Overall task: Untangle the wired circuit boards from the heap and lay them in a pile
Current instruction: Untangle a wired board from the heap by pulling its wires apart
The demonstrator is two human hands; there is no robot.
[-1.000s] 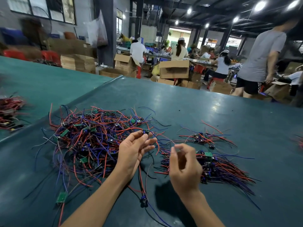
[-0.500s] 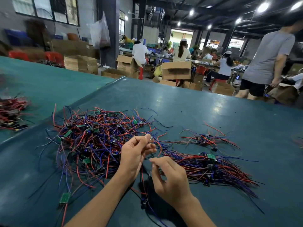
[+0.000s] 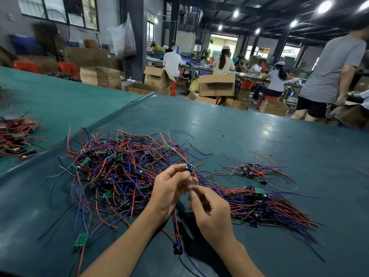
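One stray board (image 3: pixel 81 239) lies nearest, at eight o'clock on the green table (image 3: pixel 259 132); a dark part (image 3: pixel 177 247) trails on wires at six o'clock, under the wrists; just beyond, left hand (image 3: pixel 169 188) pinches a small green circuit board (image 3: pixel 191 167) between thumb and fingertips, lifted off the table, likely so its red and blue leads hang free and show where they snag; right hand (image 3: pixel 212 212) sits just below it, fingers curled, tips close to those leads; blurred, so cannot tell whether it grips one. At ten o'clock the heap (image 3: pixel 119 172) spreads knotted, many boards in it; at three o'clock the pile (image 3: pixel 265 204), wires combed one way, probably to stop re-tangling; a small cluster (image 3: pixel 250 170) at two o'clock, apart from both; far off at twelve, cardboard boxes (image 3: pixel 216 84) and seated workers (image 3: pixel 223 60).
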